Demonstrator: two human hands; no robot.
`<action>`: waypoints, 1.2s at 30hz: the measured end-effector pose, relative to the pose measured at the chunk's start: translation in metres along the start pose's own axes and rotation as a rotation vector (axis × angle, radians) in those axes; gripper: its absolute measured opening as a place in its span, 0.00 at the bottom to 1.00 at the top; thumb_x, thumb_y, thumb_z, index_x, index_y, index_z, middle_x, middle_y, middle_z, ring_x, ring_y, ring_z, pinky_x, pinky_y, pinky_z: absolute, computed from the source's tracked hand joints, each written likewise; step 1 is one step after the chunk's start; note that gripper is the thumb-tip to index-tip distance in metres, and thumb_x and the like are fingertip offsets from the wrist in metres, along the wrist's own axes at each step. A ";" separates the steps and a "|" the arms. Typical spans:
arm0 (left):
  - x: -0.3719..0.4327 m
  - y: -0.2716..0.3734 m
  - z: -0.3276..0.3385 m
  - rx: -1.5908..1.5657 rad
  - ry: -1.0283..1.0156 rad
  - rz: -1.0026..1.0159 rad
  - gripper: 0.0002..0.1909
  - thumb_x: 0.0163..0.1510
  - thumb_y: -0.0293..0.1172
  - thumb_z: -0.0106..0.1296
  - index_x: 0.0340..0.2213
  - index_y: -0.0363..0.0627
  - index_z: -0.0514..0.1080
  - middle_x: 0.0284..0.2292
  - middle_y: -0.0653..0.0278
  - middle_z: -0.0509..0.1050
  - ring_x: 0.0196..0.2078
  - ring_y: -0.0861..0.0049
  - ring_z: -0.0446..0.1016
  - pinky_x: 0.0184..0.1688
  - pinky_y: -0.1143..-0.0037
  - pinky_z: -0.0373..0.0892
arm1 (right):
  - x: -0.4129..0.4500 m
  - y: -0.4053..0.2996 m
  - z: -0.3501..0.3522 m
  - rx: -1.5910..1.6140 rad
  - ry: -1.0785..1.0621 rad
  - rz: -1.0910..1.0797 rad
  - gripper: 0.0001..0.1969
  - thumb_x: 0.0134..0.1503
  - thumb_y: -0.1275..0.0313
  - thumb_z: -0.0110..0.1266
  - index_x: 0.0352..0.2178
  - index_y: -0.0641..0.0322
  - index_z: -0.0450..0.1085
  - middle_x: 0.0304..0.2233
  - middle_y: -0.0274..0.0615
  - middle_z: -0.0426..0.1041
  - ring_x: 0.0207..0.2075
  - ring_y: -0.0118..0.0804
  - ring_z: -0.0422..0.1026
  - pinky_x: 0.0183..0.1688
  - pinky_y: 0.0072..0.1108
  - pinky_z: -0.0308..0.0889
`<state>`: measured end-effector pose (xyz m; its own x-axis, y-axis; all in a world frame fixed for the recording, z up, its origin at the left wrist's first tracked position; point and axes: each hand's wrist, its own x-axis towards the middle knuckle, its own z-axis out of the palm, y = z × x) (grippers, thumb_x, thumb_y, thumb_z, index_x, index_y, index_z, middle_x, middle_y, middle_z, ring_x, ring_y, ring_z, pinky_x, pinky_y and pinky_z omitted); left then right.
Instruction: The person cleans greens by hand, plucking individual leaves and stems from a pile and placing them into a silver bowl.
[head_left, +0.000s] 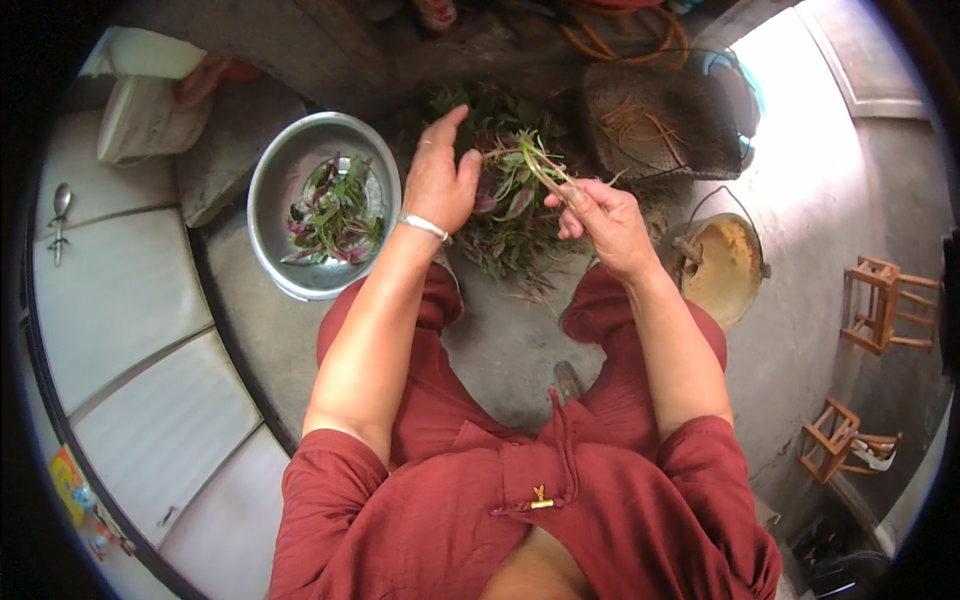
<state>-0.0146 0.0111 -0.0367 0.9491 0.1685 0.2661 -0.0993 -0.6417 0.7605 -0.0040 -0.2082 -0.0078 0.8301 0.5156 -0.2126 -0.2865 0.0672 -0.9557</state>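
Between my knees a bunch of red-and-green leafy stems, which looks like amaranth (525, 169), is pinched at its stem ends by my right hand (604, 225). My left hand (442, 176) is held up beside the leaves, fingers apart, with nothing seen in its grasp. One stem reaches close to the left thumb; I cannot tell whether they touch. Below both hands a loose heap of the same greens (499, 244) lies on the concrete floor. To the left stands a round metal basin (262, 187) with picked leaves and stems (341, 210) on its bottom.
A dark woven basket (622, 150) with orange cord (637, 124) sits at far right. Nearer is a bucket (724, 281) with yellowish contents. Small wooden stools (874, 307) stand at right. A metal spoon (62, 202) lies on white tiles at left, near a white bucket (142, 120).
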 end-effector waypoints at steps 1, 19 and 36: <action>0.000 -0.002 0.005 -0.001 -0.071 -0.078 0.22 0.48 0.27 0.47 0.46 0.37 0.63 0.42 0.48 0.68 0.44 0.57 0.68 0.45 0.71 0.65 | -0.002 0.000 -0.002 -0.014 0.001 -0.014 0.14 0.58 0.66 0.45 0.30 0.69 0.70 0.15 0.28 0.62 0.19 0.18 0.60 0.25 0.13 0.60; 0.000 0.025 0.020 -0.915 -0.480 -0.869 0.08 0.56 0.31 0.39 0.35 0.40 0.65 0.28 0.62 0.71 0.26 0.76 0.74 0.28 0.81 0.72 | -0.004 0.001 -0.001 -0.238 0.077 -0.166 0.10 0.57 0.70 0.45 0.32 0.66 0.70 0.18 0.29 0.65 0.21 0.19 0.63 0.25 0.13 0.60; -0.008 0.032 0.027 -1.151 -0.288 -0.793 0.11 0.58 0.32 0.36 0.35 0.36 0.63 0.17 0.71 0.60 0.19 0.83 0.63 0.31 0.75 0.72 | -0.011 0.006 0.015 -0.932 -0.017 -0.534 0.10 0.46 0.68 0.55 0.31 0.60 0.70 0.24 0.42 0.71 0.26 0.42 0.70 0.31 0.27 0.66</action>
<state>-0.0178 -0.0308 -0.0301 0.8803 -0.0555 -0.4711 0.4265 0.5273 0.7349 -0.0216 -0.2004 -0.0081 0.7313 0.6245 0.2742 0.5949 -0.3875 -0.7042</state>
